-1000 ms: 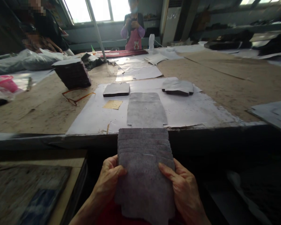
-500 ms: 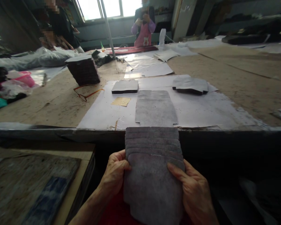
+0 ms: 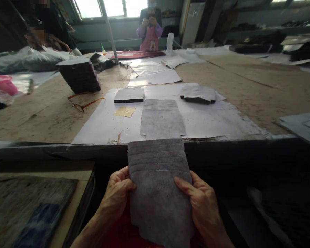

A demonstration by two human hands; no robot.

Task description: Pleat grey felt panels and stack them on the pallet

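Note:
Between my two hands is a fanned stack of grey cut leather-like pieces (image 3: 160, 199), held below the table edge, its top edges stepped. My left hand (image 3: 117, 191) grips its left side, thumb on the front face, other fingers mostly hidden behind. My right hand (image 3: 201, 199) grips the right side the same way, thumb lying on the front. Just beyond, a second fanned set of grey pieces (image 3: 162, 120) lies on white paper (image 3: 204, 120) near the table edge.
Behind lie two small stacks, one at left (image 3: 129, 94) and one at right (image 3: 198, 93). Eyeglasses (image 3: 80, 103), a tan scrap (image 3: 124, 111) and a tall dark stack (image 3: 79, 75) are to the left. A stained board (image 3: 49, 206) is at lower left. A person in a pink apron (image 3: 149, 38) stands across the table.
The whole view has shifted, so the table and its things appear farther left. Both hands keep the same grip on the fanned stack, which looks nearly unchanged.

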